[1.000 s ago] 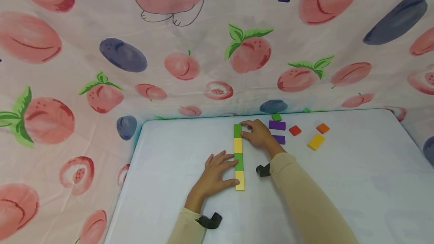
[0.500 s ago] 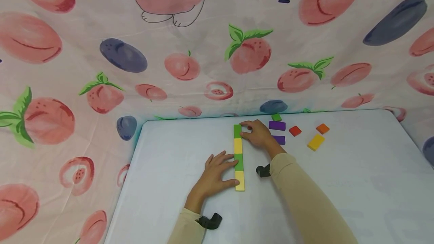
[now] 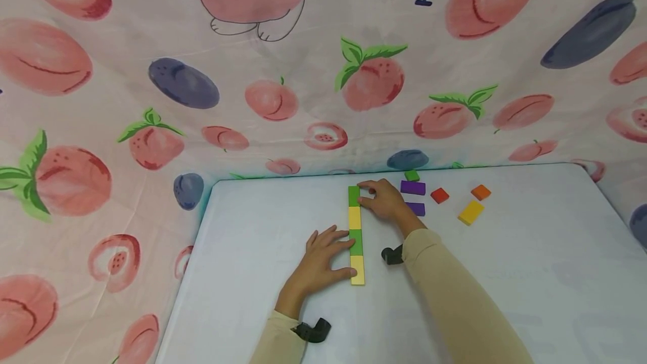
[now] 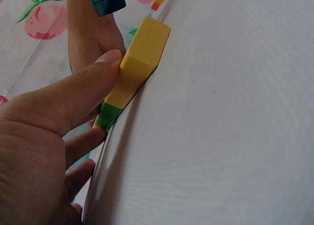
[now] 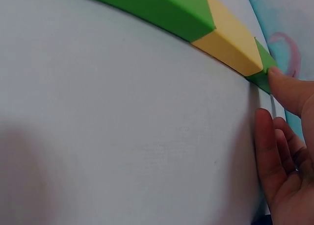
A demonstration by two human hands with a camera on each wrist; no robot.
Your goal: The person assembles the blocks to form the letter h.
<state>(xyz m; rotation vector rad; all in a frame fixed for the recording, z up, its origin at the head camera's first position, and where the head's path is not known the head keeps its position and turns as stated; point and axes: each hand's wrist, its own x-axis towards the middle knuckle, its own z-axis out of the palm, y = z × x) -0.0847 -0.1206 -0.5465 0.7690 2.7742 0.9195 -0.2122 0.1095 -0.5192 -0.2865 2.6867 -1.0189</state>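
Observation:
In the head view, a straight row of rectangular toy blocks lies end to end, alternating green and yellow. The left hand (image 3: 319, 260) touches its left side with fingers spread. Its thumb rests on the nearest yellow block (image 3: 358, 275), and a fingertip touches the green block (image 3: 356, 247) beyond it. At the far end, the right hand (image 3: 386, 201) has its thumb and forefinger against the right side of the last green block (image 3: 354, 195). Another yellow block (image 3: 355, 218) lies between the two green ones. In the right wrist view, the right thumb (image 5: 289, 90) touches the far green block.
Right of the right hand lie two purple blocks (image 3: 413, 187), a small green block (image 3: 411, 174), a red block (image 3: 440, 195), an orange block (image 3: 481, 191) and a yellow-orange block (image 3: 471, 212). A fruit-print cloth (image 3: 283, 145) hangs behind the white table (image 3: 237, 251).

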